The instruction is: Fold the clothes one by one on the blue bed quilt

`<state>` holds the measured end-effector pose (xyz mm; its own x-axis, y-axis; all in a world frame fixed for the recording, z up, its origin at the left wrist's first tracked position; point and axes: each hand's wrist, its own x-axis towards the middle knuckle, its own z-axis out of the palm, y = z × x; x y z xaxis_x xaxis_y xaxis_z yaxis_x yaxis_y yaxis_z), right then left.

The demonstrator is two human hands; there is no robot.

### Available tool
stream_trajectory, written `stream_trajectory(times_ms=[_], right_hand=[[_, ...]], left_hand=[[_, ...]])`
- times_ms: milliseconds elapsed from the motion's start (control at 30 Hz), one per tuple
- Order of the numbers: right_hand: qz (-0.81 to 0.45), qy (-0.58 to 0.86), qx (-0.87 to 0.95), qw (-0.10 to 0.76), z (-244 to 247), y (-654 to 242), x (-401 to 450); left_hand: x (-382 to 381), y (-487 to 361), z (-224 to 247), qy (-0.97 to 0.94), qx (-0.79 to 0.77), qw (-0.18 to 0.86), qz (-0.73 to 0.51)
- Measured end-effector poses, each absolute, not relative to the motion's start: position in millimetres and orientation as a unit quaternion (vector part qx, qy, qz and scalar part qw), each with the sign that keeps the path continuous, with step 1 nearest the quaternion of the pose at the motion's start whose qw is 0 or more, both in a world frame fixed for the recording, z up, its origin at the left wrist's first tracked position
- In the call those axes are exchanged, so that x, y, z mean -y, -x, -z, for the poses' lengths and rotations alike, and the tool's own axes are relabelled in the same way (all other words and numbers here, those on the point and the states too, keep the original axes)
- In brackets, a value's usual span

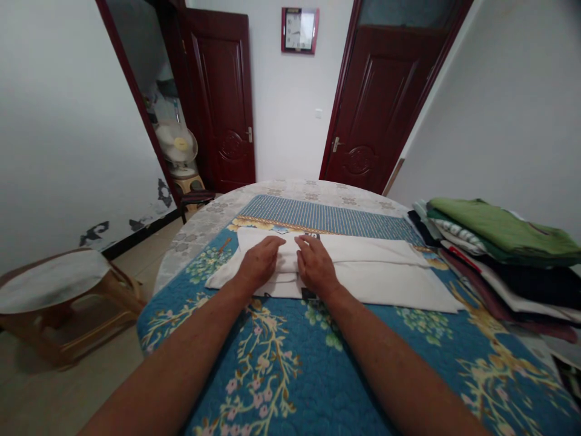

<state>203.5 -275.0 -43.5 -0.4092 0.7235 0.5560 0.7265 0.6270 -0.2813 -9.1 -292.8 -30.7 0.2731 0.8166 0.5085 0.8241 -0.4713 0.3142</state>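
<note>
A white shirt point(385, 278) with dark print lies folded into a long strip across the blue flowered quilted cover point(272, 339). My left hand point(261, 261) is on the left part of the shirt, its fingers curled together at the cloth. Just to the right, my right hand point(315, 263) has bent fingers closed at the same fabric, close to the left fingertips. Between the two hands the cloth shows small folds. Dark print peeks out above and below my right hand. The undersides of both hands are hidden.
A stack of folded clothes point(503, 230), green on top, stands at the table's right side. A patterned pale tablecloth point(186, 239) shows around the quilted cover. To the left is a wooden stool point(59, 284); a fan point(177, 143) stands in the doorway behind.
</note>
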Motion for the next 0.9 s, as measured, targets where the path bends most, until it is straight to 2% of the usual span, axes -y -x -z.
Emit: stream_trajectory(times_ms=[167, 267, 900], right_hand=[[-0.06, 0.457, 0.868, 0.183, 59, -188, 285], [-0.073, 0.488, 0.858, 0.145, 61, -188, 285], [-0.081, 0.578, 0.802, 0.128, 65, -229, 273]], left_hand=[[286, -5, 61, 0.813, 0.565, -0.006, 0.14], [286, -2, 69, 0.792, 0.602, 0.005, 0.099], [285, 1, 65, 0.721, 0.689, 0.033, 0.063]])
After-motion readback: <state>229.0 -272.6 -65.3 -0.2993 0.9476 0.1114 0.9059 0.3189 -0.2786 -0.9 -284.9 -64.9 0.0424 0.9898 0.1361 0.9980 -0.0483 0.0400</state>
